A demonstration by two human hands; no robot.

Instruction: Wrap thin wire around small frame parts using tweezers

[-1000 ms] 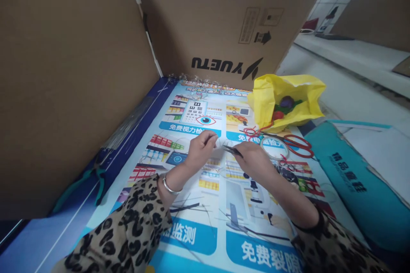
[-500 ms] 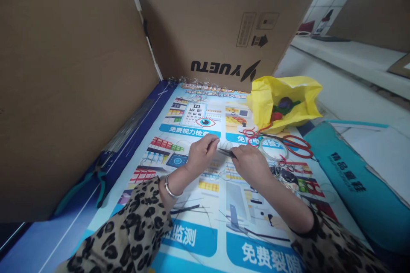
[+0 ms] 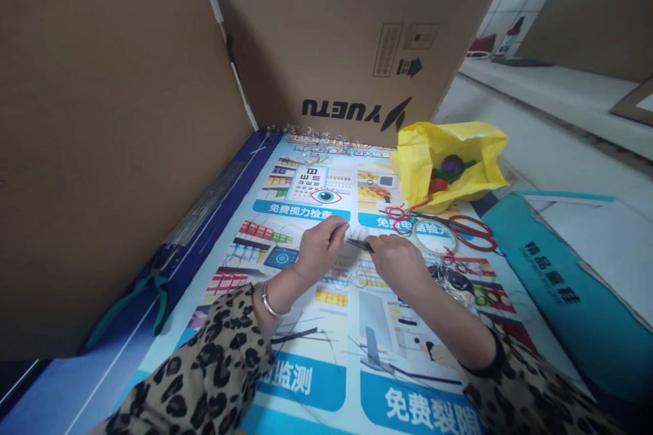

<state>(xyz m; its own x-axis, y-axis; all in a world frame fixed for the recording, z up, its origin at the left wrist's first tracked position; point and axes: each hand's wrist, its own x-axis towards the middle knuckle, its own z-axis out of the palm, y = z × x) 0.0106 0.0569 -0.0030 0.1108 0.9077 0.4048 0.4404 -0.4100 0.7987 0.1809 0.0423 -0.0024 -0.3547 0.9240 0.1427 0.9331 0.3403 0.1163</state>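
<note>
My left hand (image 3: 319,245) is closed in a pinch over the printed poster (image 3: 306,380); what its fingertips hold is too small to name. Beside it, my right hand (image 3: 395,259) is closed on a thin dark tool (image 3: 358,244) whose tip points at the left fingertips. The two hands almost touch. A silver bangle (image 3: 269,302) sits on my left wrist. Both arms wear leopard-print sleeves.
Cardboard walls (image 3: 102,115) stand at the left and back. A yellow bag (image 3: 449,163) with small coloured pieces lies at the back right, with red scissors (image 3: 472,231) and a roll of clear tape (image 3: 434,234) near it. Teal pliers (image 3: 153,292) lie left. Thin wires lie on the poster.
Both hands have shifted slightly and come closer together. The tool tip has moved nearer the left fingertips. The view has tilted a little.
</note>
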